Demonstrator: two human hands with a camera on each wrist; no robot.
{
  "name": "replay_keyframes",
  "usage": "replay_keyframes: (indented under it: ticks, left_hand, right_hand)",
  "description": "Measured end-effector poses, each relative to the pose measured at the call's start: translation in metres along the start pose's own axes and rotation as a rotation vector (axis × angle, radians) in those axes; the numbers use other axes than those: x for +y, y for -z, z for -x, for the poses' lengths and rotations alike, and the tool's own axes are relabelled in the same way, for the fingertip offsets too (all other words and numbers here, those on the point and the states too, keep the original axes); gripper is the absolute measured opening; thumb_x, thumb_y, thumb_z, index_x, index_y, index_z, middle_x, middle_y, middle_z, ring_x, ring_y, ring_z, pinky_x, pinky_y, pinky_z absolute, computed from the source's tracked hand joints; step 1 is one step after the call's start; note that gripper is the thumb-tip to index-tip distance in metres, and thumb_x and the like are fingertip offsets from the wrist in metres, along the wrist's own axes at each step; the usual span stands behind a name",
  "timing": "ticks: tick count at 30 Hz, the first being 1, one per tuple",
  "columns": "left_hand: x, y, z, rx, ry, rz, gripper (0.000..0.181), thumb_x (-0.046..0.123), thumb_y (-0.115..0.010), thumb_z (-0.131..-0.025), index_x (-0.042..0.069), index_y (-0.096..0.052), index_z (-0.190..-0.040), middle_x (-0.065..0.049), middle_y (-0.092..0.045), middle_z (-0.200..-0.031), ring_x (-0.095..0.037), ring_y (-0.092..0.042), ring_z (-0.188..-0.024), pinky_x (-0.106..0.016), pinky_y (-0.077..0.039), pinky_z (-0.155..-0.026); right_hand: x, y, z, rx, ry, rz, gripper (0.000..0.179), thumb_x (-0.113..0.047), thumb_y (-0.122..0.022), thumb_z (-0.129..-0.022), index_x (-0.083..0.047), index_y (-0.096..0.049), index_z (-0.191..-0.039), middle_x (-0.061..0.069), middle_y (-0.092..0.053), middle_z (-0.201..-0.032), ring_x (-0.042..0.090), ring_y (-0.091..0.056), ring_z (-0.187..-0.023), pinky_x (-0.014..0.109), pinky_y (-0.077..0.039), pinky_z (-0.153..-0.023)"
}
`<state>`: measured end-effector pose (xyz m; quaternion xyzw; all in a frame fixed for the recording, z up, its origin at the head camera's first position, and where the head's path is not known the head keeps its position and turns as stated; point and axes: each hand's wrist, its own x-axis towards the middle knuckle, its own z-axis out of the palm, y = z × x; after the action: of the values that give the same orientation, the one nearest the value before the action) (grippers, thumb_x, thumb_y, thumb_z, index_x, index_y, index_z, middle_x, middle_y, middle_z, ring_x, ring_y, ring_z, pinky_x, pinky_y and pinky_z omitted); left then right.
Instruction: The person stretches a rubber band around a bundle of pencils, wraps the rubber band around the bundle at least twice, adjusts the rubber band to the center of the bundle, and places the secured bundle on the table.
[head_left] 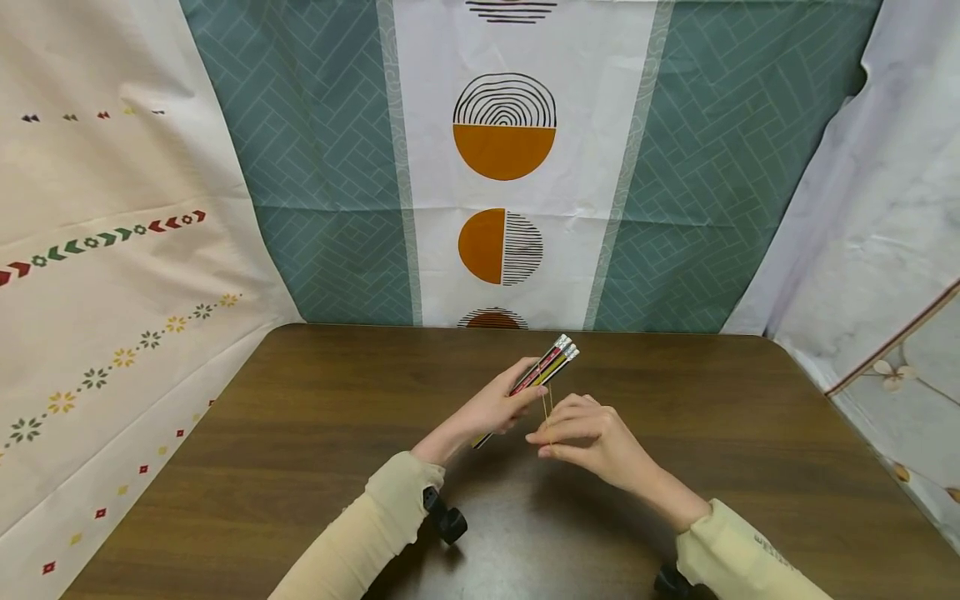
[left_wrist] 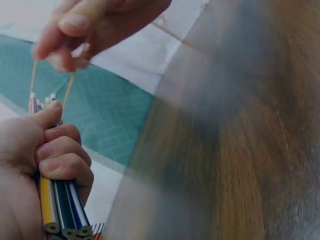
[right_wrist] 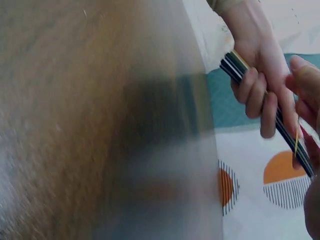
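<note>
A bundle of pencils (head_left: 551, 364) in several colours, with white eraser ends, lies slantwise in my left hand (head_left: 497, 406). The fingers curl round the bundle, as the left wrist view shows, and the flat unsharpened ends of the pencils (left_wrist: 50, 205) stick out below them. My right hand (head_left: 592, 435) is just to the right and nearer to me. Between its thumb and fingers it pinches a thin yellowish rubber band (left_wrist: 70, 89), pulled taut away from the bundle near the eraser ends. In the right wrist view, part of the band (right_wrist: 296, 142) crosses the dark pencils (right_wrist: 285, 131).
Under both hands is a dark brown wooden table (head_left: 300, 433). Behind it hangs a green and white cloth (head_left: 337, 167) with orange half circles. Patterned light cloths hang at the left (head_left: 112, 250) and right (head_left: 885, 250) sides. Each wrist carries a black camera (head_left: 446, 517).
</note>
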<state>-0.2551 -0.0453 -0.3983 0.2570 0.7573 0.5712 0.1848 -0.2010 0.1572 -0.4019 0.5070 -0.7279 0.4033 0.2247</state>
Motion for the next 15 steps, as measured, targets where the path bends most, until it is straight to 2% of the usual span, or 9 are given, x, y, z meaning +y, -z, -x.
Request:
replay_keyframes:
  ticks: [2, 4, 8, 11, 15]
  left_hand:
    - [0.0003, -0.0013, -0.0006, 0.002, -0.002, 0.017, 0.036, 0.032, -0.050, -0.104, 0.032, -0.040, -0.138, 0.001, -0.039, -0.065, -0.010, -0.030, -0.044, -0.023, -0.027, -0.039]
    - [0.0009, -0.0023, -0.0004, 0.014, 0.004, 0.051, 0.035, 0.031, -0.050, -0.104, 0.032, -0.039, -0.138, 0.002, -0.037, -0.064, -0.010, -0.028, -0.044, -0.023, -0.026, -0.039]
    - [0.0029, -0.0035, 0.0022, 0.055, 0.019, 0.139, 0.034, 0.032, -0.050, -0.104, 0.034, -0.039, -0.137, 0.002, -0.034, -0.063, -0.009, -0.025, -0.044, -0.023, -0.024, -0.040]
    - [0.0031, -0.0047, 0.0038, 0.077, 0.026, 0.182, 0.035, 0.033, -0.050, -0.104, 0.035, -0.040, -0.137, 0.002, -0.033, -0.062, -0.009, -0.024, -0.044, -0.023, -0.024, -0.041]
    - [0.0005, -0.0069, 0.0050, 0.094, 0.033, 0.205, 0.037, 0.034, -0.050, -0.104, 0.036, -0.039, -0.139, 0.002, -0.034, -0.063, -0.009, -0.025, -0.044, -0.022, -0.025, -0.041]
  right_hand:
    - [-0.0006, -0.0024, -0.0009, 0.061, 0.047, 0.007, 0.029, -0.008, -0.084, -0.074, -0.012, -0.078, -0.103, -0.004, -0.076, -0.088, 0.008, -0.061, -0.088, 0.021, -0.042, -0.081]
    - [-0.0010, -0.0044, -0.0005, 0.112, 0.039, -0.033, 0.033, -0.004, -0.083, -0.074, -0.008, -0.077, -0.106, 0.001, -0.075, -0.087, 0.008, -0.063, -0.086, 0.018, -0.045, -0.077]
    - [-0.0013, -0.0060, 0.0040, 0.192, -0.066, -0.183, 0.044, 0.007, -0.079, -0.074, 0.000, -0.071, -0.117, 0.012, -0.073, -0.087, 0.009, -0.067, -0.081, 0.017, -0.051, -0.067]
    - [-0.0013, -0.0057, 0.0068, 0.211, -0.137, -0.207, 0.055, 0.009, -0.077, -0.075, 0.002, -0.063, -0.129, 0.017, -0.074, -0.092, 0.007, -0.071, -0.081, 0.018, -0.054, -0.066]
    - [-0.0029, -0.0047, 0.0080, 0.188, -0.211, -0.226, 0.069, 0.014, -0.073, -0.078, 0.003, -0.048, -0.142, 0.021, -0.074, -0.103, 0.008, -0.074, -0.084, 0.024, -0.058, -0.065]
